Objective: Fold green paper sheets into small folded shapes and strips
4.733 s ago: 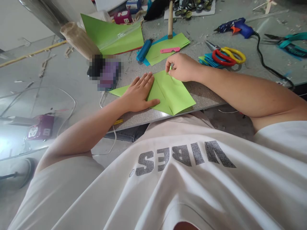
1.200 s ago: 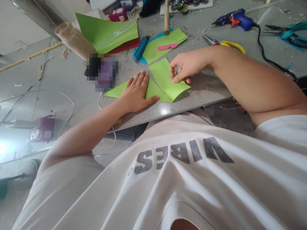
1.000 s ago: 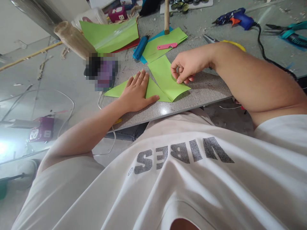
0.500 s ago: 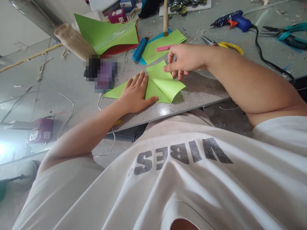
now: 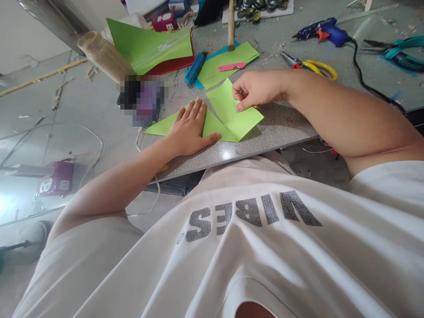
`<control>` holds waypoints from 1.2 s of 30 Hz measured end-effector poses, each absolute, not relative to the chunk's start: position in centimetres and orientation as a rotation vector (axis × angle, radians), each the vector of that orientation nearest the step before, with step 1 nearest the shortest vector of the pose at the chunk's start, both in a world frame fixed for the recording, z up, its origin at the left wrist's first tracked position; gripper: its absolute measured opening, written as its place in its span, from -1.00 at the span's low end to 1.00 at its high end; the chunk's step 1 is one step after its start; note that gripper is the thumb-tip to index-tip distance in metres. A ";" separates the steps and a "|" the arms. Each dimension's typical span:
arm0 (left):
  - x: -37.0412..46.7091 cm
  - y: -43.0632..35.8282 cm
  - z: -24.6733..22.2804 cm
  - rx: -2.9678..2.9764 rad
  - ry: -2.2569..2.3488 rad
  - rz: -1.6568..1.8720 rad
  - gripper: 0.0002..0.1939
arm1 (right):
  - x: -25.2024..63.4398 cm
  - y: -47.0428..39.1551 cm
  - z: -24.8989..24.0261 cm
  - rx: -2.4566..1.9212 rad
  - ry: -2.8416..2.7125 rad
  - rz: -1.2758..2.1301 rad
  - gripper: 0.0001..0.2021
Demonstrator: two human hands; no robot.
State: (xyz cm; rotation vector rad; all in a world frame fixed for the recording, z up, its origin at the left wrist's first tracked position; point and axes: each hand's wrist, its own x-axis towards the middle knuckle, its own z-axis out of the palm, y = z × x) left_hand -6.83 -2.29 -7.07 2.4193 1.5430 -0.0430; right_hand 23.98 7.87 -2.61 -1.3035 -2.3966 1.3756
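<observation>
A piece of light green paper [image 5: 215, 126] lies on the worktable, partly folded, its right part lifted and bent. My left hand [image 5: 188, 126] rests flat across its left part, fingers stretched out and thumb spread. At the raised right part, my right hand [image 5: 248, 92] is closed with thumb and fingers pinching the paper. Just beyond the hands, a pink utility knife [image 5: 232, 66] sits on more green paper [image 5: 212, 73] with a blue edge under it. A blue cutter [image 5: 195, 69] lies beside that stack.
Yellow-handled scissors [image 5: 319, 68], a blue glue gun [image 5: 331, 33] with its black cord, and teal pliers [image 5: 397, 48] lie to the right. Left stand a wooden cylinder [image 5: 102, 55] and curled green sheets [image 5: 155, 48]. A phone [image 5: 147, 101] with a white cable is near my left hand.
My right hand has moved down and closed on the paper's raised part, which has opened out from its earlier curl. My left hand stays flat on the paper.
</observation>
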 end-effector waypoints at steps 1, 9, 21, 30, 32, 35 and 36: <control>-6.8 -2.3 -7.1 2.419 1.542 -0.044 0.42 | 24.1 8.0 -2.6 -1.297 -2.424 1.368 -0.55; -7.1 -2.9 -6.8 2.522 1.330 0.268 -0.11 | 23.9 7.2 -0.8 -1.460 -2.553 1.204 -0.62; -7.1 -2.6 -7.1 2.552 0.838 0.561 -0.65 | 23.7 7.4 -1.5 -1.307 -2.609 1.391 -0.54; -7.1 -2.1 -7.5 2.478 0.861 0.563 -0.66 | 23.4 7.2 -1.2 -1.386 -2.764 1.282 -0.72; -7.1 -2.2 -7.6 2.516 0.823 0.555 -0.65 | 23.6 7.3 -0.9 -1.396 -2.769 1.282 -0.74; -7.0 -2.3 -7.6 2.566 0.784 0.523 -0.61 | 24.1 7.7 -0.8 -1.334 -2.779 1.402 -0.63; -7.0 -2.3 -7.6 2.570 0.784 0.510 -0.60 | 24.3 7.9 -0.9 -1.296 -2.778 1.455 -0.58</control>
